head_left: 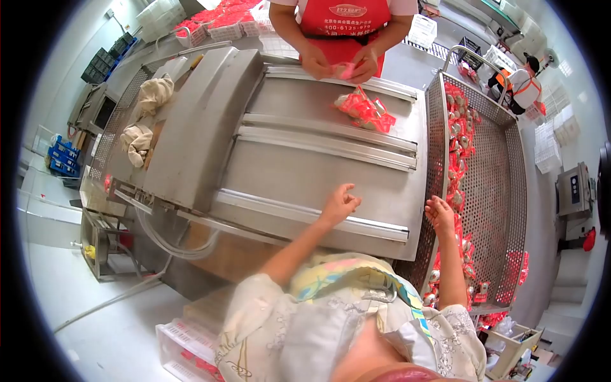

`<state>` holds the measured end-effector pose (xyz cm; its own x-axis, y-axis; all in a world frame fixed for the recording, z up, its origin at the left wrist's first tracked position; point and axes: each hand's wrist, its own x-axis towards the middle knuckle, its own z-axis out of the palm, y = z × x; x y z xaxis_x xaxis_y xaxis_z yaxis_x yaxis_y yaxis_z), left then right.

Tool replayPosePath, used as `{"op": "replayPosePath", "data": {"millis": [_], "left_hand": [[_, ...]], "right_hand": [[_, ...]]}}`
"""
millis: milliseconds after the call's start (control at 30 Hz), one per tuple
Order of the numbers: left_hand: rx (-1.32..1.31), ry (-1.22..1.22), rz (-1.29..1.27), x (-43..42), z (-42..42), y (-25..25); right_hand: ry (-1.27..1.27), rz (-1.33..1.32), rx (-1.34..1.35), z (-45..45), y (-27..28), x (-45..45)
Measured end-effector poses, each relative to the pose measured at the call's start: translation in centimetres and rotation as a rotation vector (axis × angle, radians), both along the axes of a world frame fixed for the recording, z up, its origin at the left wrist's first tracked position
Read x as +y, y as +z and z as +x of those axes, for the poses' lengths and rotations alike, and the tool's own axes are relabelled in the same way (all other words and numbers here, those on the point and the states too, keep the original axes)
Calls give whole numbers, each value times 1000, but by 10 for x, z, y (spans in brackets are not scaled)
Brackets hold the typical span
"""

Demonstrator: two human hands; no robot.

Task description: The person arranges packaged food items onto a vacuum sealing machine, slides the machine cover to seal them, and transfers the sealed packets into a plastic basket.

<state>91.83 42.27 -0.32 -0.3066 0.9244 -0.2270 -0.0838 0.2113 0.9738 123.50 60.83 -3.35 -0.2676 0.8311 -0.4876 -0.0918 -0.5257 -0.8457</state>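
My left hand is over the near part of the steel machine bed, its fingers apart and nothing in them. Near the bed's right edge, beside the perforated cart, my right hand is raised with its fingers loosely curled and apart, also holding nothing. Several red and clear packets lie in a pile at the far side of the bed, beyond both hands. Metal sealing bars run across the bed.
A co-worker in a red apron stands across the bed, handling a pink packet. More red packets line the cart's left side. Cloths rest left of the raised machine cover. A white crate sits at lower left.
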Motion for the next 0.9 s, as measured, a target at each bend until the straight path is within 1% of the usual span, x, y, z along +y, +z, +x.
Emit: {"op": "replayPosePath", "data": {"millis": [333, 400, 600, 700, 900], "left_hand": [[-8, 56, -39, -11, -6, -4], [-30, 51, -51, -12, -4, -1], [30, 42, -63, -20, -7, 10], [63, 52, -39, -23, -11, 6], [36, 70, -58, -33, -21, -3]], "right_hand": [[20, -44, 37, -5, -9, -17], [10, -45, 36, -7, -6, -22], [12, -53, 29, -23, 0, -31], [33, -51, 46, -26, -6, -33], [55, -61, 37, -38, -8, -41]]}}
